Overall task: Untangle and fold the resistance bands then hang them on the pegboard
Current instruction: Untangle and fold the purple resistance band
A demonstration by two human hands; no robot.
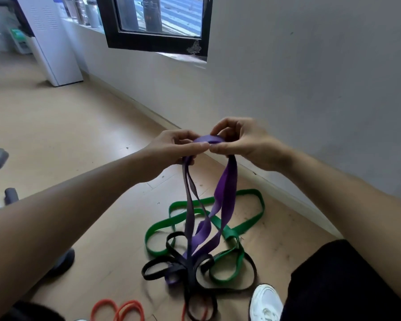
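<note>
At the centre of the view, above a heap on the wooden floor [79, 135], the purple band [227, 188] is held up by both hands; its top fold bridges the gap between them, and its strands hang toward 6 o'clock into the tangle.

The left hand [178, 144], at 9 o'clock of that fold, has thumb and fingers pinched on the band with a narrow strand dropping from under the palm; the right hand [239, 142], at 3 o'clock, is curled round the fold, a wide flat strand falling from beneath it; the thumb tips nearly meet. Both forearms reach forward, wrists level, palms turned partly inward.

This band looks like thin, flat rubber: light, limp, stretchy and likely grippy rather than slick; it twists easily, so I judge it best taken at the flat of a fold, not by an edge.

Its lower end is caught among the black band [250, 274] loops at 6 o'clock; the green band [252, 218] sprawls at 5 o'clock toward the wall [310, 89]; a red band [116, 309] lies at 7 o'clock by the lower edge; a white shoe [266, 302] stands just beside the black loops. Pulling hard would probably tighten the knot; the pegboard is not in view.
</note>
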